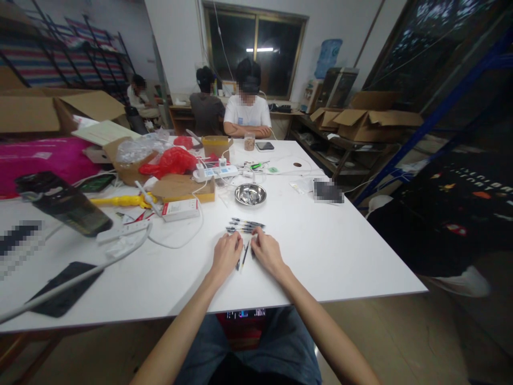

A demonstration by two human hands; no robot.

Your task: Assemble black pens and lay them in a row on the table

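My left hand [226, 253] rests on the white table with its fingers curled together, and a dark pen part [238, 263] sticks out below them. Close beside it, my right hand [266, 251] is also closed; a small dark piece shows under its fingers, too hidden to name. Between the hands lies a thin pen refill [245, 255], slanting toward me. Just beyond the fingertips, several dark pens [242, 224] lie side by side, roughly crosswise. Farther off stands a round metal dish [250, 194] with small dark pieces in it.
Left of the hands are a white box [180, 209], a power strip [216, 172], red plastic bags [170, 162], a dark bottle [64, 203] and a grey cable [120, 260]. A person [247, 109] sits across the table [340, 251]. A jar [249, 141] and a phone [265, 146] stand and lie there.
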